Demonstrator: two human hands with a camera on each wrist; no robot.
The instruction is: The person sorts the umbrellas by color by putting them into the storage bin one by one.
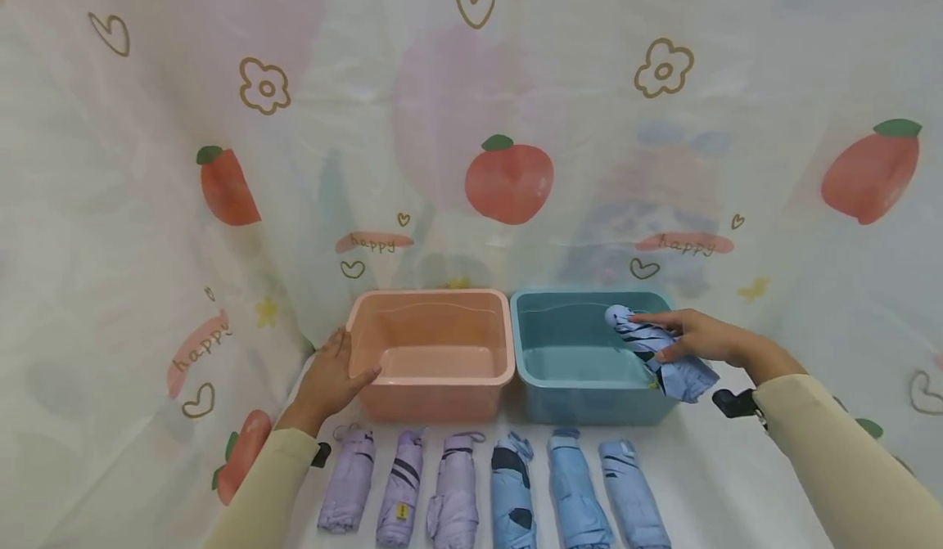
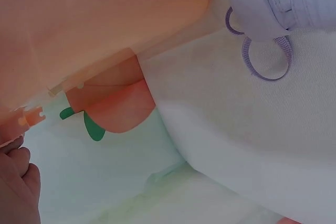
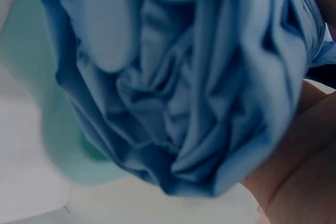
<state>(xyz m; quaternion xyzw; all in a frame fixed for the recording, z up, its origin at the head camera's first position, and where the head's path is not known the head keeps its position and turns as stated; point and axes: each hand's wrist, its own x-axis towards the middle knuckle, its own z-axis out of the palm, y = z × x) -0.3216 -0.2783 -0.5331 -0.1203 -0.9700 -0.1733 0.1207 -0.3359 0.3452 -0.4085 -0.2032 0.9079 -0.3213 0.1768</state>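
In the head view my right hand (image 1: 696, 338) grips a folded blue umbrella (image 1: 688, 379) with dark stripes, tilted over the right side of the teal bin (image 1: 589, 402). Its round handle end points into the bin. The gathered cloth end of this umbrella (image 3: 173, 93) fills the right wrist view. My left hand (image 1: 327, 381) holds the left front corner of the peach bin (image 1: 435, 402), thumb over the rim. Its curled fingers (image 2: 18, 169) show at the bin's edge in the left wrist view.
Before the bins lie three folded purple umbrellas (image 1: 407, 483) on the left and three folded blue umbrellas (image 1: 578, 488) on the right, in one row on the white surface. A patterned curtain (image 1: 508, 83) hangs close behind the bins and at both sides.
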